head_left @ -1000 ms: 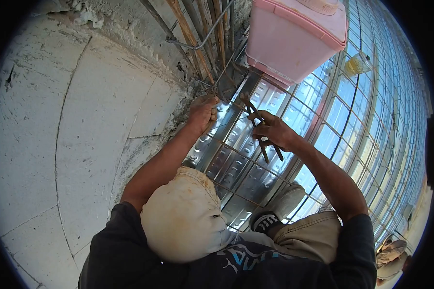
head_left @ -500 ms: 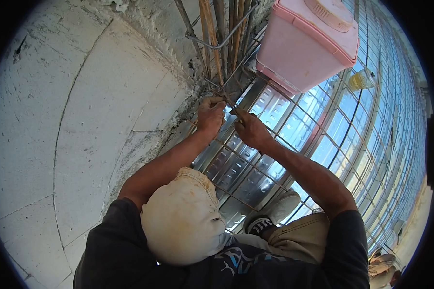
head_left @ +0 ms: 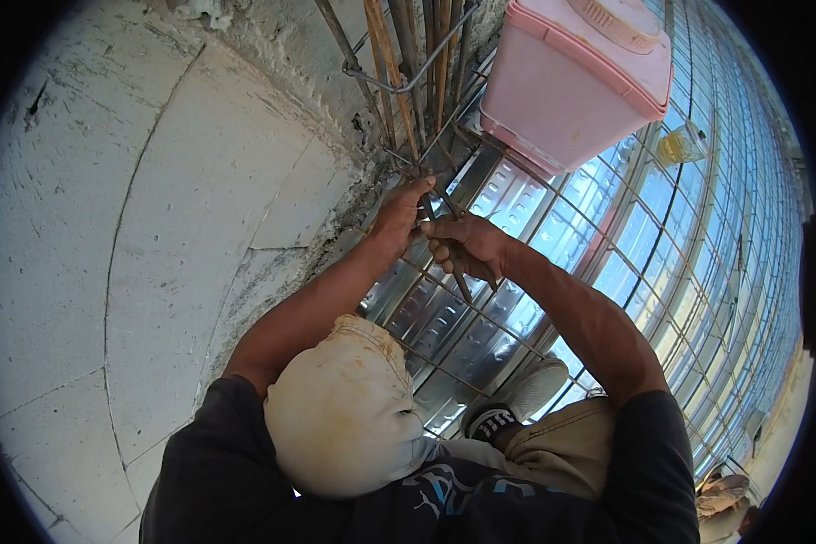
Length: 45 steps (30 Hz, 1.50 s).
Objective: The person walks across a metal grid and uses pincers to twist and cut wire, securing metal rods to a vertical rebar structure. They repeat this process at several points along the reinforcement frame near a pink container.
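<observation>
My right hand (head_left: 462, 243) is closed around a dark hand tool (head_left: 463, 279) that looks like pliers, its two handles pointing down toward my body. Just beside it, my left hand (head_left: 403, 214) has thumb and fingers pressed together near the tool's upper end; what it pinches is too small to make out. Both hands are at the foot of a bundle of upright rebars (head_left: 409, 82), over a steel mesh (head_left: 553, 190) laid on shiny metal decking (head_left: 440, 317).
A pink lidded container (head_left: 567, 91) stands on the mesh beyond my right hand. A clear jar with yellow contents (head_left: 683, 143) lies to its right. A pale block wall (head_left: 199, 199) runs along the left. Gloves or rags (head_left: 722, 497) appear at lower right.
My right hand has turned and shifted slightly down, and the tool's handles now show below it. The left hand has moved slightly, its fingers pointing more upward.
</observation>
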Each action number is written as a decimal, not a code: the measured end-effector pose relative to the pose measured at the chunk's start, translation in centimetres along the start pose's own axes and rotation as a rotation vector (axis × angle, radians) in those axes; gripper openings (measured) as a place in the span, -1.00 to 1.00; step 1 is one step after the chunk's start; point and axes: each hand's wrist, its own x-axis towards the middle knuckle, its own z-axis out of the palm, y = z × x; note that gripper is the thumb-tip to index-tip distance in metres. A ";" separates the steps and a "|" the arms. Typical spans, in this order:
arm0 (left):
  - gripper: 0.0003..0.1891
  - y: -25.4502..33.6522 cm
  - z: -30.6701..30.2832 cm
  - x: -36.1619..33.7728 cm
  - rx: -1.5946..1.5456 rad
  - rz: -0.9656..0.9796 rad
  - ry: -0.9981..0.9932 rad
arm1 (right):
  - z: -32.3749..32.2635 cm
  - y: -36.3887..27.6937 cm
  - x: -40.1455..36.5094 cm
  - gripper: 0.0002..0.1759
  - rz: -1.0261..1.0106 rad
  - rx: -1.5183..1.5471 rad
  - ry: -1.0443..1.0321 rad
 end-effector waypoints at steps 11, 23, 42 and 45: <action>-0.69 -4.6 3.9 4.4 -0.014 -0.036 0.181 | -1.1 1.7 -4.0 -0.33 -0.039 -0.742 0.473; -0.47 -0.4 -3.1 -4.6 0.725 -0.201 -0.317 | -4.2 1.3 -4.4 -0.49 0.136 -0.094 0.057; -0.51 -1.0 3.0 -8.5 0.319 -0.050 -0.649 | -3.5 0.1 -6.0 -0.32 -0.370 -1.336 0.678; -0.54 -0.5 8.4 -7.3 0.366 0.072 -0.671 | -3.2 0.8 -7.6 -0.41 -0.525 -1.574 0.681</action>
